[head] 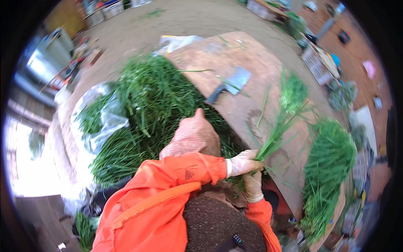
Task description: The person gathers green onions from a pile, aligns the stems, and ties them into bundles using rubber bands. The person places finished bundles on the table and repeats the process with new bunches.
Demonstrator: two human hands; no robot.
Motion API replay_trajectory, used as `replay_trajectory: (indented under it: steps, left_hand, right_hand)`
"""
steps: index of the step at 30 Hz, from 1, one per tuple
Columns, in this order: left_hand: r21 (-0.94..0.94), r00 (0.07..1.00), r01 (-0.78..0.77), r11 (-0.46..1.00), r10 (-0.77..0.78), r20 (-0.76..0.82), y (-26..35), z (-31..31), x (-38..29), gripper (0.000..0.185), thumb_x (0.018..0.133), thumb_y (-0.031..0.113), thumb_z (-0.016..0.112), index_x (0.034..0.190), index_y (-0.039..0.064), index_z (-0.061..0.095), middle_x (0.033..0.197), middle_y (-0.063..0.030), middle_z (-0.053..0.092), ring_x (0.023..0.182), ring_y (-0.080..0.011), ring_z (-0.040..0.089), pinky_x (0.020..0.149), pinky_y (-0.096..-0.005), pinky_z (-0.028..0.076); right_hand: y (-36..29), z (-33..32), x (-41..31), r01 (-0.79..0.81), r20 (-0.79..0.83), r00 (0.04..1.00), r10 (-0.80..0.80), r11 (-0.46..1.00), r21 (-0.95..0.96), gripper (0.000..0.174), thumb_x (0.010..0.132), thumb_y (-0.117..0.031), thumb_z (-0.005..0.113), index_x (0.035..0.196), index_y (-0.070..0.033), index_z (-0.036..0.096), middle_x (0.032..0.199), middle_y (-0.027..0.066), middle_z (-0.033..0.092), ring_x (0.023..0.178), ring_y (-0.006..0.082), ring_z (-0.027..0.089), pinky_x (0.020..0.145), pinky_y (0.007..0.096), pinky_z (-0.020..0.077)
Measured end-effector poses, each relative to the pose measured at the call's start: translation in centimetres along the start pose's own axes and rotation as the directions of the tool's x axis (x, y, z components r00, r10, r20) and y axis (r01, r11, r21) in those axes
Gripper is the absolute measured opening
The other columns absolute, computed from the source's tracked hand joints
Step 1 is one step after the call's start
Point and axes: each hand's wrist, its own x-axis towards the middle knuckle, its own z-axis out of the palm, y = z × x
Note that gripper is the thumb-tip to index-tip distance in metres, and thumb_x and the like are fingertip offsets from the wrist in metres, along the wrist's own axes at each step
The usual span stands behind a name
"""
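My left hand (244,163), in a pale glove, is closed around the stems of a bunch of long green leafy vegetables (274,138). Just below it my right hand (253,186), gloved too, grips the lower part of the same bunch. The bushy end of the bunch points up and away over a wooden board (201,53). A cleaver (237,80) lies flat on that board, its dark handle towards me. To my left is a large heap of loose greens (154,91), partly in a clear plastic bag (110,121).
A long pile of greens (329,176) lies along the board's right side. My knee in pink checked cloth (195,135) sits between heap and board. White plastic crates (316,64) stand at the far right. Stray stems (264,105) are scattered on the board.
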Motion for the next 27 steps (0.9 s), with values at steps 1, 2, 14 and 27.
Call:
replay_trajectory:
  steps: [1, 2, 14, 27]
  left_hand:
    - [-0.023, 0.999, -0.009, 1.0, 0.008, -0.05, 1.1, -0.8, -0.1, 0.027, 0.086, 0.019, 0.064, 0.107, 0.004, 0.056, 0.083, -0.0036, 0.06, 0.075, -0.013, 0.059, 0.065, -0.0288, 0.049]
    - [-0.046, 0.993, -0.03, 0.998, 0.025, -0.118, 2.3, -1.9, -0.3, 0.022, 0.087, 0.016, 0.065, 0.105, 0.006, 0.057, 0.077, -0.0016, 0.059, 0.069, -0.0116, 0.056, 0.062, -0.0277, 0.048]
    - [0.591, 0.758, 0.435, 0.68, 0.077, -0.647, 5.2, -29.8, -24.0, 0.029, 0.091, 0.003, 0.057, 0.12, 0.007, 0.053, 0.107, -0.006, 0.062, 0.098, -0.0126, 0.056, 0.088, -0.0276, 0.048]
    - [0.314, 0.286, 0.949, -0.035, -0.325, -0.902, -3.8, -32.4, -38.9, 0.063, 0.083, 0.034, 0.06, 0.141, 0.017, 0.042, 0.14, -0.0175, 0.044, 0.128, -0.035, 0.045, 0.104, -0.0456, 0.038]
  right_hand:
    - [-0.9, 0.6, 0.6, -0.02, 0.018, 1.0, 0.02, 1.0, -0.011, 0.04, 0.091, -0.005, 0.06, 0.128, -0.006, 0.045, 0.116, 0.0017, 0.055, 0.104, 0.0126, 0.055, 0.089, 0.0262, 0.0464]
    - [-1.5, 1.4, 0.6, -0.063, 0.022, 0.998, 0.061, 0.99, 0.129, 0.039, 0.091, -0.002, 0.058, 0.128, -0.005, 0.046, 0.113, 0.0011, 0.055, 0.101, 0.0115, 0.055, 0.087, 0.025, 0.0465]
    - [1.1, -4.1, -0.6, -0.272, -0.087, 0.961, 0.263, 0.954, -0.122, 0.029, 0.093, -0.019, 0.061, 0.12, -0.008, 0.058, 0.106, 0.0019, 0.065, 0.095, 0.013, 0.062, 0.081, 0.025, 0.0476]
    - [5.6, -5.2, -1.5, -0.276, 0.062, 0.926, 0.373, 0.779, -0.563, 0.033, 0.091, -0.007, 0.059, 0.123, -0.001, 0.055, 0.113, 0.0047, 0.06, 0.105, 0.0131, 0.055, 0.092, 0.026, 0.0438]
